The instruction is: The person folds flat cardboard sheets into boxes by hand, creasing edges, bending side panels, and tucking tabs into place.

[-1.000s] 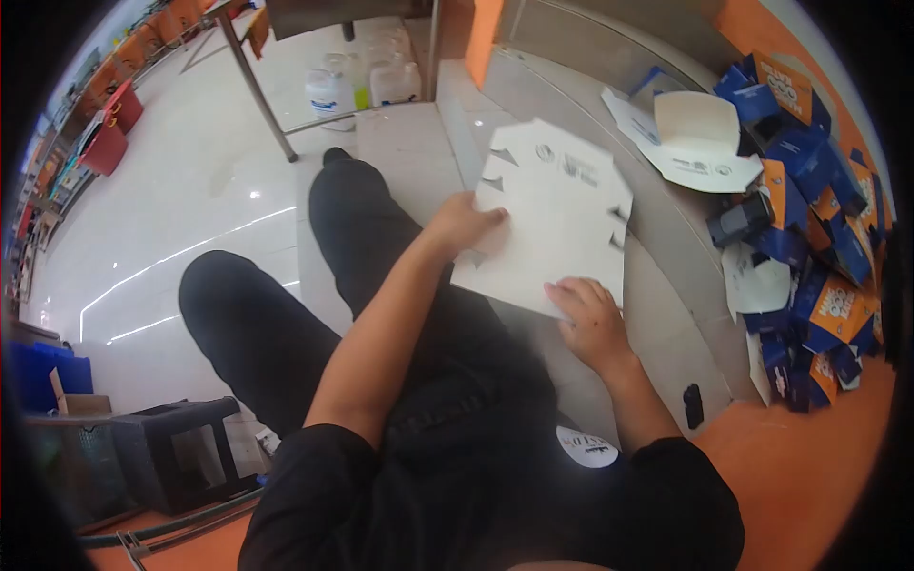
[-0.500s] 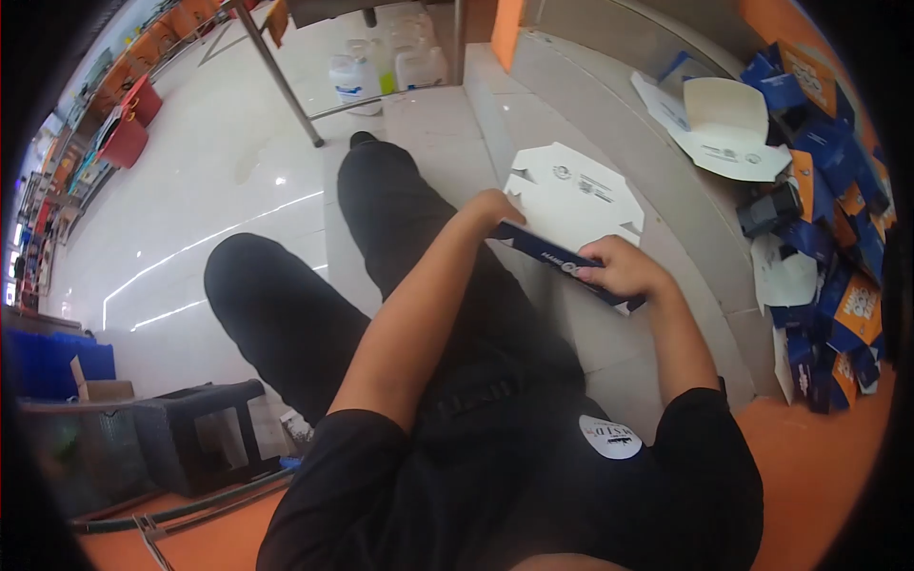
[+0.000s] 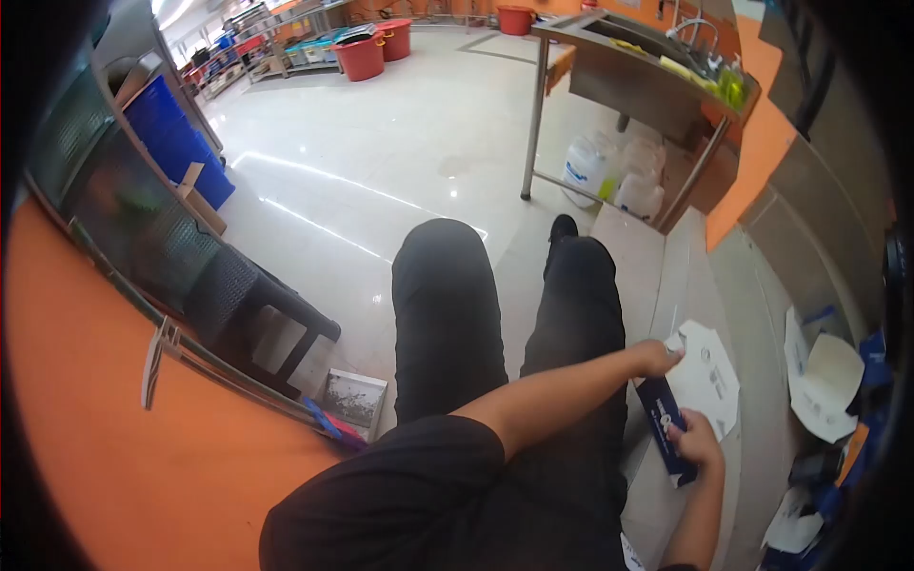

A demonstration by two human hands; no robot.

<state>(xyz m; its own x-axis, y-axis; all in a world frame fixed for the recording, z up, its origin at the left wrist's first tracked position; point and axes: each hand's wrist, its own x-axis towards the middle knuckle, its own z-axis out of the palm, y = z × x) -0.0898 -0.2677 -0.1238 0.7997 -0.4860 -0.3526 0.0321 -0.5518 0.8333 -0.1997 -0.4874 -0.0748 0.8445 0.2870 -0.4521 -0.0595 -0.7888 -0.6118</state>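
Observation:
A partly folded cardboard box (image 3: pixel 712 376) lies at the right of the head view, beside my leg, its inside white with small dark print. One long side stands up and shows a dark blue face with white lettering. My left hand (image 3: pixel 657 360) reaches across and grips the far end of that blue side, by a corner. My right hand (image 3: pixel 698 440) holds the same side nearer its middle, thumb pressed on the blue face. The fingers behind the cardboard are hidden.
More flattened boxes, including a white one (image 3: pixel 821 390), are piled on the ledge at the right. A steel sink table (image 3: pixel 628 76) stands ahead with plastic jugs (image 3: pixel 590 167) beneath. At the left are a dark plastic stool (image 3: pixel 276 314), blue crates (image 3: pixel 176 133) and a dustpan (image 3: pixel 354 400).
The head view has swung left and up, so the box and hands appear farther right and lower. Both hands keep hold of the blue side.

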